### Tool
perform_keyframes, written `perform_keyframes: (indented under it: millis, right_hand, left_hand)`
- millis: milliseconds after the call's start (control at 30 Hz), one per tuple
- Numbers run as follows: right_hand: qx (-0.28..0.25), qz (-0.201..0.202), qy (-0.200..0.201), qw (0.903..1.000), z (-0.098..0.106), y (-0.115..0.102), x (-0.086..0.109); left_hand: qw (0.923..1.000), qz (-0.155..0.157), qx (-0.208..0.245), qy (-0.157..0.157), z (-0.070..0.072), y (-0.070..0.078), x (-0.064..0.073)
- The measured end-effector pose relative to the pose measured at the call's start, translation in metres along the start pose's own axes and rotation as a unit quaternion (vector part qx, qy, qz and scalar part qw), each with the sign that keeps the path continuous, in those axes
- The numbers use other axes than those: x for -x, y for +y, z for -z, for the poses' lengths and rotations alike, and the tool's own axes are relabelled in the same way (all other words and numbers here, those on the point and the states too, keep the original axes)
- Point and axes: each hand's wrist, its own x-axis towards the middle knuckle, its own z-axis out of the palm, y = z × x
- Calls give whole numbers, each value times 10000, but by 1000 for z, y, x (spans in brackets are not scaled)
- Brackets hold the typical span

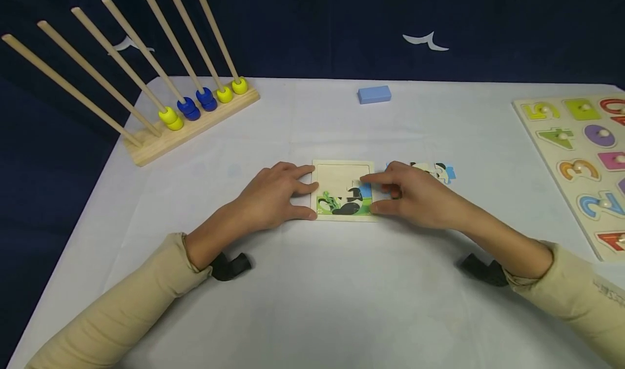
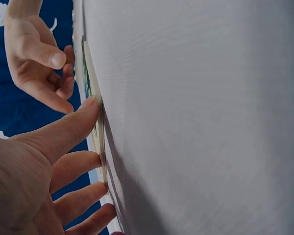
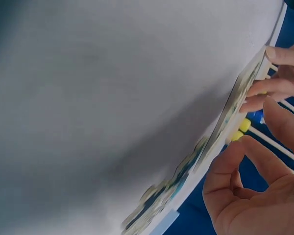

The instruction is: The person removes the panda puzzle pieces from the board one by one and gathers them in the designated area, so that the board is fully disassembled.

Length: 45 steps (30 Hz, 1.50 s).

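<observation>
A small wooden panda puzzle board (image 1: 342,169) lies flat on the white cloth, its lower part filled with panda, grass and blue pieces and its upper part bare wood. Along its left edge my left hand (image 1: 273,195) rests with fingers spread, thumb at the lower corner; the left wrist view shows these fingertips (image 2: 92,104) against the board's rim. Over the right side is my right hand (image 1: 415,195), index fingertip by the blue piece (image 1: 365,190) and thumb near the lower right edge. Nothing shows between its thumb and index finger. Loose puzzle pieces (image 1: 441,172) lie beyond this hand, partly hidden.
A wooden peg abacus (image 1: 195,133) with yellow and blue beads stands at the back left. A blue block (image 1: 374,95) lies at the back. On the right is a number puzzle board (image 1: 552,157). Black straps (image 1: 234,267) hang at both wrists.
</observation>
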Motion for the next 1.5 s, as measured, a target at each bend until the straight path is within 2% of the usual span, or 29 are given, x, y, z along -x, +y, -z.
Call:
perform_keyframes:
  millis: [433, 933, 1233, 1500]
  right_hand:
    - [479, -436, -411, 9971, -8, -11, -20]
    - [189, -376, -31, 9991, -7, -10, -23]
    - [61, -311, -126, 9994, -7, -9, -25]
    - [-2, -490, -70, 9988, -6, -9, -23]
  left_hand:
    - [10000, -44, -16, 4, 0, 0, 0]
    - [10000, -67, 7, 34, 0, 0, 0]
    - [10000, -37, 13, 17, 0, 0, 0]
    - [10000, -74, 36, 55, 0, -1, 0]
